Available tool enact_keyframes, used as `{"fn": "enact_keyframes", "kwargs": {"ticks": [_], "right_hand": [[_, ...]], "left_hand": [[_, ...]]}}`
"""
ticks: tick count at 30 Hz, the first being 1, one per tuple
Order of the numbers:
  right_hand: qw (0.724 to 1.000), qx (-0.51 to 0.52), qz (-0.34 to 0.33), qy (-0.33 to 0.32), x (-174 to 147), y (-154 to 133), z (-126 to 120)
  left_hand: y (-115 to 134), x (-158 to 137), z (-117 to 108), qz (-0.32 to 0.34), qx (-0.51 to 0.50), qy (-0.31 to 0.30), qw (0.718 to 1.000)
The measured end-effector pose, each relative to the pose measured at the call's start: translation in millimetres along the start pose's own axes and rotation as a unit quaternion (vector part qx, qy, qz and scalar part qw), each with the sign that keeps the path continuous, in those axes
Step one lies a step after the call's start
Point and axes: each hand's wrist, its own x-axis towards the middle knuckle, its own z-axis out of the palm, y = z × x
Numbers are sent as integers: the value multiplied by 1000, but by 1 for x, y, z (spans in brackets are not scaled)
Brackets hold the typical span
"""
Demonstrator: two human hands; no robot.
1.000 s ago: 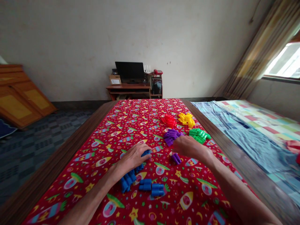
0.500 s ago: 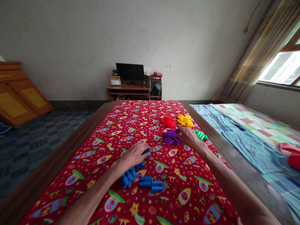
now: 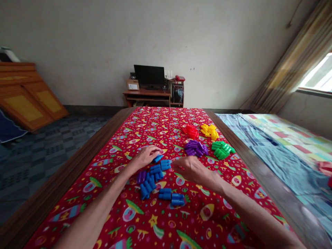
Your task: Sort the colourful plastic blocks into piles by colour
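Note:
Blue plastic toy blocks (image 3: 147,186) with tube-like shapes lie in a loose cluster on the red patterned cloth. My left hand (image 3: 147,155) is at the far end of this cluster, its fingers curved round a small blue block (image 3: 157,158). A purple block (image 3: 141,176) sits at the cluster's left side. Just right of the blue blocks, my right hand (image 3: 191,168) hovers with curled fingers. Its fingertips are turned away, so anything in them is hidden. Two more blue blocks (image 3: 171,197) lie nearer to me.
Beyond my right hand are piles of purple blocks (image 3: 196,148), green blocks (image 3: 223,149), red blocks (image 3: 191,131) and yellow blocks (image 3: 209,131). The cloth (image 3: 145,221) covers a long table with brown edges (image 3: 261,173). A bed (image 3: 275,155) stands along the right side.
My right hand has come back from the purple pile toward the blue blocks. My left hand has shifted slightly away from me, uncovering more blue blocks and a purple one. The view has turned slightly left.

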Motion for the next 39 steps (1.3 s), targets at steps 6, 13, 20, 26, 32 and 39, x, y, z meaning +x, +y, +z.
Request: {"fn": "enact_keyframes", "kwargs": {"ticks": [6,13,20,26,32,39], "right_hand": [[986,18,-165,-29,23,-43,29],[983,-78,-142,-85,81,-71,69],[973,28,-68,-219,107,-69,54],[961,180,-21,-207,105,-59,59],[987,153,19,40,74,-29,28],[987,-7,89,130,-7,61,-9]], "left_hand": [[-26,-6,-5,-93,-131,42,986],[-31,-11,-5,-139,-223,80,962],[-36,-9,-3,-139,-233,80,959],[-39,-9,-2,-136,-219,75,963],[-36,-10,-2,-124,-201,84,968],[-37,-8,-1,-122,-215,82,965]]}}
